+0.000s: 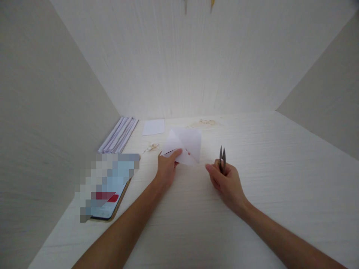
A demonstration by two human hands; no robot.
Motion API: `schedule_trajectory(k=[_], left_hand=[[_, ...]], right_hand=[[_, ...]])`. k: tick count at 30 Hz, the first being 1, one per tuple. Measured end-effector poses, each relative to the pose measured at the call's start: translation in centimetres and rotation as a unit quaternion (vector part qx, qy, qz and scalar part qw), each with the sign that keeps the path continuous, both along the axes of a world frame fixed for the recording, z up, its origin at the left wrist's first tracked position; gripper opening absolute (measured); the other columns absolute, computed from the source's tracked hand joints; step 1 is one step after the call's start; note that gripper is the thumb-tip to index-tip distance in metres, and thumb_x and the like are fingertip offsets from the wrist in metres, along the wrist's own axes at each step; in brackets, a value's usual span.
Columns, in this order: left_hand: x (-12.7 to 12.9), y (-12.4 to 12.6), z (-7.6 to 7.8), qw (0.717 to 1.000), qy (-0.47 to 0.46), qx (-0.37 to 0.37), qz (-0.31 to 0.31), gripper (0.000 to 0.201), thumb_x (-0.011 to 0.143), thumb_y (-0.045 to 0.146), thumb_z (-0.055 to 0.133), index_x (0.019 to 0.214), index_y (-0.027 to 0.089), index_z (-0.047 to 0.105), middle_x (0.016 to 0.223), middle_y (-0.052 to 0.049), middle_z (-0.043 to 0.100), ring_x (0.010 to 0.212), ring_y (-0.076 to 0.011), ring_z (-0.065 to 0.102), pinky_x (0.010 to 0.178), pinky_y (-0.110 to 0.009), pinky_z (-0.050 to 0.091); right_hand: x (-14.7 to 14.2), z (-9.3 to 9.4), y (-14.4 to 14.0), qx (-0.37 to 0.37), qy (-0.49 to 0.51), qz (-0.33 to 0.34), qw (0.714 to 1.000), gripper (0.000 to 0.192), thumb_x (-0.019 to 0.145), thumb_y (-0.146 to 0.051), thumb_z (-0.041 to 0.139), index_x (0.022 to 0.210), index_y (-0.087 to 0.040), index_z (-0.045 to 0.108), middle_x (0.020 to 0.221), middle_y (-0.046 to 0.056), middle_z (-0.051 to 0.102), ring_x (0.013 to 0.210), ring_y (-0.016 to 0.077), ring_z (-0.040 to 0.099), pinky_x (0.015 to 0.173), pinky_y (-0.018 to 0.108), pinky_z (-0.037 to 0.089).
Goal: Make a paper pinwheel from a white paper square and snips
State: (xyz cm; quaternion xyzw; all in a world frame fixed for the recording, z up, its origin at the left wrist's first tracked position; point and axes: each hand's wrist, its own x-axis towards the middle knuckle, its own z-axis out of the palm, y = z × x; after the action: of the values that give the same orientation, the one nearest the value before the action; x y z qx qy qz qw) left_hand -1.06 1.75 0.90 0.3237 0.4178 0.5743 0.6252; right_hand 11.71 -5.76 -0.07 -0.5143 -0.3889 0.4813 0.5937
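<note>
Near the middle, my left hand (167,166) pinches a square of white paper (190,140) by its lower left part, thumb on top. Crease lines cross the sheet, a dark slit shows beside my thumb, and a bit of red shows near its centre. My right hand (226,183) is closed around small dark scissors (222,155) to the right of the paper, apart from it. Two pointed blades stick up out of the fist, slightly spread; their handles are hidden in my palm.
On the left lies a phone (112,194), partly blurred out, below a stack of folded white papers (119,134). Another white sheet (153,127) lies flat at the back. Small pale scraps (152,147) and more scraps (207,121) are scattered nearby. Pale walls rise around the table (275,179).
</note>
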Motion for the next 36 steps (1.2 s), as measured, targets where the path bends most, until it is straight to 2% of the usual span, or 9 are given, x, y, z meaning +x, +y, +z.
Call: schedule_trajectory(k=[2, 4, 7, 10, 15, 19, 27, 31, 36], left_hand=[[0.0, -0.2, -0.3, 0.999, 0.034, 0.008, -0.012, 0.025, 0.054, 0.019, 0.067, 0.077, 0.012, 0.062, 0.07, -0.005, 0.067, 0.067, -0.0162, 0.063, 0.065, -0.029, 0.05], [0.1, -0.5, -0.5, 0.998, 0.063, 0.015, -0.018, 0.026, 0.053, 0.021, 0.068, 0.077, 0.012, 0.062, 0.073, -0.005, 0.067, 0.067, -0.0161, 0.062, 0.064, -0.028, 0.05], [0.2, -0.8, -0.5, 0.996, 0.08, 0.022, -0.014, 0.027, 0.052, 0.02, 0.069, 0.077, 0.013, 0.062, 0.076, -0.004, 0.067, 0.067, -0.0151, 0.062, 0.064, -0.027, 0.049], [0.7, -1.5, -0.2, 0.999, 0.051, 0.016, -0.013, 0.024, 0.053, 0.02, 0.068, 0.076, 0.014, 0.062, 0.074, -0.003, 0.067, 0.069, -0.0146, 0.061, 0.065, -0.026, 0.049], [1.8, -2.9, 0.3, 0.997, -0.001, 0.01, -0.082, 0.022, 0.055, 0.023, 0.067, 0.075, 0.014, 0.062, 0.077, -0.003, 0.066, 0.069, -0.0139, 0.06, 0.06, -0.024, 0.048], [2.1, -3.4, 0.1, 0.989, 0.089, 0.035, -0.115, 0.018, 0.056, 0.024, 0.068, 0.068, 0.014, 0.06, 0.062, 0.0, 0.061, 0.051, -0.0094, 0.053, 0.042, -0.019, 0.042], [1.8, -3.2, -0.2, 0.984, 0.152, 0.061, -0.07, 0.014, 0.059, 0.026, 0.063, 0.061, 0.013, 0.057, 0.053, 0.001, 0.057, 0.045, -0.0086, 0.051, 0.039, -0.018, 0.041], [1.8, -2.9, -0.5, 0.985, 0.151, 0.065, -0.056, 0.015, 0.06, 0.026, 0.063, 0.059, 0.013, 0.056, 0.051, 0.002, 0.055, 0.044, -0.0082, 0.05, 0.039, -0.018, 0.04], [1.8, -3.0, -0.4, 0.985, 0.152, 0.066, -0.048, 0.013, 0.059, 0.023, 0.064, 0.063, 0.014, 0.057, 0.054, 0.002, 0.057, 0.046, -0.0084, 0.051, 0.038, -0.017, 0.04]], right_hand=[[0.3, -0.1, 0.3, -0.001, -0.027, -0.046, 0.999, 0.042, 0.065, -0.037, 0.063, 0.049, -0.02, 0.028, 0.039, -0.01, 0.026, 0.035, 0.0035, 0.02, 0.033, 0.019, 0.014], [0.5, 0.0, 0.5, -0.003, -0.061, -0.072, 0.996, 0.035, 0.063, -0.037, 0.065, 0.052, -0.019, 0.037, 0.042, -0.009, 0.028, 0.037, 0.0043, 0.022, 0.034, 0.02, 0.015], [0.4, 0.3, 0.6, -0.009, -0.122, -0.064, 0.99, 0.023, 0.063, -0.036, 0.064, 0.064, -0.017, 0.051, 0.044, -0.009, 0.029, 0.039, 0.0053, 0.024, 0.036, 0.02, 0.017], [0.3, 0.4, 0.6, 0.003, -0.154, -0.026, 0.988, 0.022, 0.068, -0.036, 0.059, 0.061, -0.016, 0.051, 0.045, -0.007, 0.032, 0.041, 0.0059, 0.027, 0.038, 0.021, 0.019], [0.3, -0.4, 0.6, 0.017, -0.079, 0.043, 0.996, 0.03, 0.075, -0.038, 0.052, 0.056, -0.019, 0.038, 0.043, -0.008, 0.028, 0.038, 0.005, 0.023, 0.035, 0.02, 0.016], [0.3, -0.5, 0.6, 0.018, -0.024, 0.062, 0.998, 0.031, 0.075, -0.038, 0.053, 0.056, -0.019, 0.036, 0.042, -0.009, 0.027, 0.037, 0.0042, 0.021, 0.034, 0.019, 0.015], [0.2, 0.2, 0.6, -0.021, 0.067, 0.066, 0.995, 0.023, 0.067, -0.036, 0.058, 0.062, -0.017, 0.045, 0.04, -0.011, 0.024, 0.033, 0.0026, 0.017, 0.031, 0.018, 0.011], [0.3, 0.0, 0.6, -0.001, -0.001, 0.062, 0.998, 0.015, 0.064, -0.028, 0.061, 0.069, -0.016, 0.053, 0.043, -0.01, 0.028, 0.035, 0.0027, 0.021, 0.033, 0.019, 0.013], [0.3, 0.0, 0.7, 0.009, -0.069, 0.041, 0.997, 0.014, 0.061, -0.025, 0.063, 0.065, -0.016, 0.052, 0.044, -0.01, 0.027, 0.037, 0.0037, 0.023, 0.035, 0.02, 0.016]])
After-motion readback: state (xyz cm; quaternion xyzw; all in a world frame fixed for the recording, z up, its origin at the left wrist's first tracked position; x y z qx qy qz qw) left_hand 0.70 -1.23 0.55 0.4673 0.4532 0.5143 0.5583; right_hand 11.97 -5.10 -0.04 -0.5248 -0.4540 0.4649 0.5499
